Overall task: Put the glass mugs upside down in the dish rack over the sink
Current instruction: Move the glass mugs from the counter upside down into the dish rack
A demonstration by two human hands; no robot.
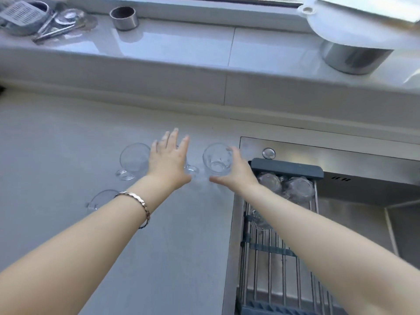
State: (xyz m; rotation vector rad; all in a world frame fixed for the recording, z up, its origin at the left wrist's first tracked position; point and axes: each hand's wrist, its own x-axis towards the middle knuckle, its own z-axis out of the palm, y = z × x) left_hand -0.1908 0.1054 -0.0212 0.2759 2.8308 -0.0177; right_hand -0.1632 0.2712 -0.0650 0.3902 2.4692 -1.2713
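Right then, the right hand [234, 169] was cupped wide against an upright mug [217, 160] on the bench [68, 137], not yet closed. The left hand [168, 160] hovered spread flat over another mug [190, 169]. Three inverted mugs [285, 187] sat in the dish rack [272, 258]. Judged risk: smooth glass slipping mid-flip, or clinking its neighbours.

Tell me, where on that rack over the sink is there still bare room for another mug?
The dish rack is crowded at its far end: two upturned mugs sit against the dark end bar, a third just nearer. From there to the near end the bars are bare. The counter between the forearms is also free.
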